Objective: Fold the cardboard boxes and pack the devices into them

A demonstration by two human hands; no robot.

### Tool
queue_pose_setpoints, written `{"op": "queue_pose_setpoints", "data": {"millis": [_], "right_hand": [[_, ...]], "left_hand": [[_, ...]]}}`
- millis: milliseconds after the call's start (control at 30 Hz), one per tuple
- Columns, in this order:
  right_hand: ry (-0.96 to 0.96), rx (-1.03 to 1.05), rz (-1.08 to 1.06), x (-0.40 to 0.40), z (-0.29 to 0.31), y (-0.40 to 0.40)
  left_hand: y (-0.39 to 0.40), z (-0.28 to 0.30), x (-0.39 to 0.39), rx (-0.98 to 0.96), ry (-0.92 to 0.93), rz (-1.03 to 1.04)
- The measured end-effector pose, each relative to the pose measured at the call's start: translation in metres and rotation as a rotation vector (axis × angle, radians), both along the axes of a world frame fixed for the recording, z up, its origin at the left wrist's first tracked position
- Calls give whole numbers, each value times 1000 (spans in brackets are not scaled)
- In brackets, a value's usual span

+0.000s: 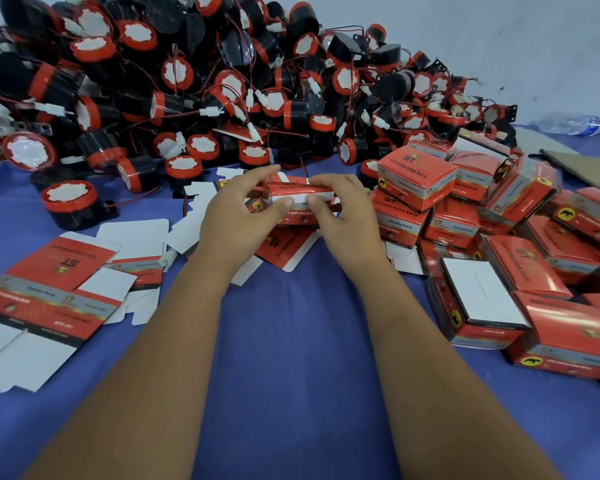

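Note:
My left hand (238,206) and my right hand (343,211) both hold a red and white cardboard box (300,192) at the middle of the blue surface, one hand at each end. Both thumbs press on its white flap and the fingers curl over its top. The box sits above several flat unfolded boxes (284,247). A large heap of black and red round devices (201,84) with red wires and white plugs fills the far side. One such device (71,202) lies apart at the left.
Flat unfolded boxes (59,289) lie at the left. A pile of folded red boxes (499,244) fills the right side. A plastic water bottle (575,124) and a brown cardboard sheet (582,168) lie at the far right. Blue cloth (291,341) covers the table.

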State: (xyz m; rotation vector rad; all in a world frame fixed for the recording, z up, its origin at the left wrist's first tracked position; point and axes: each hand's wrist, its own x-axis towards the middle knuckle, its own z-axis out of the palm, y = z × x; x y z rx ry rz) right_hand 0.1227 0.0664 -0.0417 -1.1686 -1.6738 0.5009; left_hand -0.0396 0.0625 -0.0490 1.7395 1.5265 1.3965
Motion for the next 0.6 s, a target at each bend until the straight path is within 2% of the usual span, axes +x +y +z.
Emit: {"op": "queue_pose_setpoints", "data": {"millis": [167,400,533,600], "right_hand": [[4,22,-9,1,1,-2],[17,45,-54,-2,-1,-1],[109,44,-100,1,2,2],[135,28,-97,1,3,1]], "left_hand": [[-4,0,4,7,48,32],[-2,1,1,-41,-49,-84],[-3,-3,2,-44,1,-145],[-3,-3,3,-40,-39,-133]]}}
